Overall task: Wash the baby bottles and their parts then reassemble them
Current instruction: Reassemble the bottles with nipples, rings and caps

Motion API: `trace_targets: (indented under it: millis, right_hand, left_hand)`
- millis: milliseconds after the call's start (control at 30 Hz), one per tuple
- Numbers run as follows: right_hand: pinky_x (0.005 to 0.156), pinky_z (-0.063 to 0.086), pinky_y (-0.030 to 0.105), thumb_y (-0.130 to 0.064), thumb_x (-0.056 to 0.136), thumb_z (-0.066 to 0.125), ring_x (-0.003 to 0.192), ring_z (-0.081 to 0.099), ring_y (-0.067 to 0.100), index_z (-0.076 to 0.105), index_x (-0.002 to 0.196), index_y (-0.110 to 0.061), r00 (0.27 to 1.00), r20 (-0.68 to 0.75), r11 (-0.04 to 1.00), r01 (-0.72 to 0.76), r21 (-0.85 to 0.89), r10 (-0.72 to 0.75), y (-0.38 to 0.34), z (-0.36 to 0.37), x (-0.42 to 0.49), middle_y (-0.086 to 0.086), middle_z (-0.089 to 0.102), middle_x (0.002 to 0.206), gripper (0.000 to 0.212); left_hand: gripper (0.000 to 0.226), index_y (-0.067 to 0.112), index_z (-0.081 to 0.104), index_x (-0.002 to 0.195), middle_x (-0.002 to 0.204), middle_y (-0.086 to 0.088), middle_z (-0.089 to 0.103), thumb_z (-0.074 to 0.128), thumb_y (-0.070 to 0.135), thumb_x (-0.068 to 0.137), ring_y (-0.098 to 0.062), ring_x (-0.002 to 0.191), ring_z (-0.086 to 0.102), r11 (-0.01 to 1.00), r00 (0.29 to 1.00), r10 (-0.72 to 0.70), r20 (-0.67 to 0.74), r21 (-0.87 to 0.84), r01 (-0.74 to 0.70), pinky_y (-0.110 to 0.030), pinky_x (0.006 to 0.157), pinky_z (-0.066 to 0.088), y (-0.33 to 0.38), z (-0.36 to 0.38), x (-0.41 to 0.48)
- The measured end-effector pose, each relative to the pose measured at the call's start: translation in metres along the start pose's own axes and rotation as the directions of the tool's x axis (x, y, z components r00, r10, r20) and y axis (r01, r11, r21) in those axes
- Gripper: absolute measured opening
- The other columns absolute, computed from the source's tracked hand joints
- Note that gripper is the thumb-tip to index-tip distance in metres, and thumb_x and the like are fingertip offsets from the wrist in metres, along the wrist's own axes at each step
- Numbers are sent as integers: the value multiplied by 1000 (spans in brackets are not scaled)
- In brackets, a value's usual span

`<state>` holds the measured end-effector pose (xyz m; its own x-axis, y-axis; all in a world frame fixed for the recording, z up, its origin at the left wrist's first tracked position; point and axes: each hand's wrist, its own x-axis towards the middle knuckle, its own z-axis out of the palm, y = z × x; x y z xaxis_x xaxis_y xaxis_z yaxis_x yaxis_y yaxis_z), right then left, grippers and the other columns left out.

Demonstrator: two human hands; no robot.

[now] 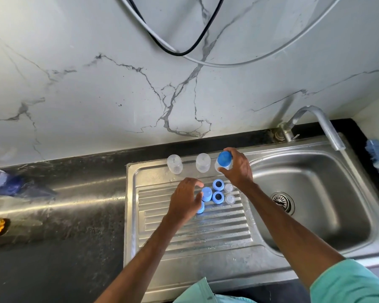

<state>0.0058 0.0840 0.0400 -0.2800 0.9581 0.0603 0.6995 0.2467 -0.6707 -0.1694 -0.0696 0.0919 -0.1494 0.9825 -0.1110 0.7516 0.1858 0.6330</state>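
Sink (328,254) and ribbed drainboard (195,232) are wet; parts likely slippery. Three light clear plastic bottles stand at the board's back edge. Right hand (236,169) is wrapped around the capped bottle (224,161); best gripped at the body. Left hand (185,201) is half open, fingers on a blue cap (200,207). Blue rings (218,190) and clear teats (229,193) crowd just beside; the tap (315,125) is well apart.

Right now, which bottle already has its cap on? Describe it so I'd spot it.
Start at the steel sink's drainboard. Three bottles stand along its back edge. The capped bottle is rightmost, nearest the basin, gripped by the right hand; only it has a blue top.
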Motion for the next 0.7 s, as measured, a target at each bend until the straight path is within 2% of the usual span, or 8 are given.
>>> trace_targets:
  millis: [167,267,367,433,500,567,633,700]
  right_hand:
    - [99,56,42,-18,73,94,110,65,28,55,133,-13,1000,3,1000,12,22,-12,0,-5,-4,8,67,125,72]
    - [100,53,40,-19,73,95,112,65,27,53,136,-12,1000,3,999,9,45,-10,-1,-10,-6,10,67,128,76]
    - [92,55,38,-18,71,96,103,66,24,55,131,-8,998,-67,998,14,69,-9,4,-18,-21,11,69,121,74]
    - [86,57,37,-15,75,92,98,67,24,57,125,-6,993,-118,996,5,87,5,10,-22,-42,9,70,113,61]
    - [78,59,37,-12,80,86,92,66,20,61,115,-8,990,-135,995,-23,96,36,18,-22,-70,5,71,104,44]
    - [73,59,37,-11,80,86,83,65,16,68,106,-11,993,-115,998,-21,62,28,28,-17,-95,0,71,95,32]
    - [72,59,41,-9,76,88,80,64,18,72,102,-13,999,-49,1000,11,14,-10,38,-10,-113,-1,71,91,31]
    - [73,59,42,-11,72,91,83,65,23,74,107,-13,999,33,999,20,-34,-19,44,-4,-122,3,72,92,39]
  left_hand:
    - [22,18,65,118,121,3,66,66,24,96,-13,113,60,999,1000,22,-2,25,-22,-27,95,48,-1,3,-4]
    - [23,17,65,118,121,2,67,66,23,96,-13,114,60,999,1000,31,-7,43,-30,-24,94,45,2,4,-5]
    - [26,15,65,119,120,0,66,68,18,94,-16,113,58,997,999,45,-25,70,-43,-29,92,50,7,8,-6]
    - [29,16,64,120,118,-1,65,71,15,91,-19,111,57,991,997,68,-38,119,-63,-33,86,53,18,15,-7]
    - [31,16,65,119,111,-2,67,72,13,88,-21,104,59,981,996,93,6,170,-93,-36,77,54,31,25,-8]
    - [28,16,65,117,101,-3,70,70,17,89,-24,93,64,966,994,61,90,243,-81,-39,67,56,40,40,-8]
    - [26,17,64,104,85,-2,69,76,18,81,-23,74,66,938,981,-14,193,342,-54,-33,51,49,53,52,-8]
    - [31,16,64,91,73,-2,66,83,13,67,-20,62,65,912,963,-64,263,407,-51,-29,46,38,67,60,-5]
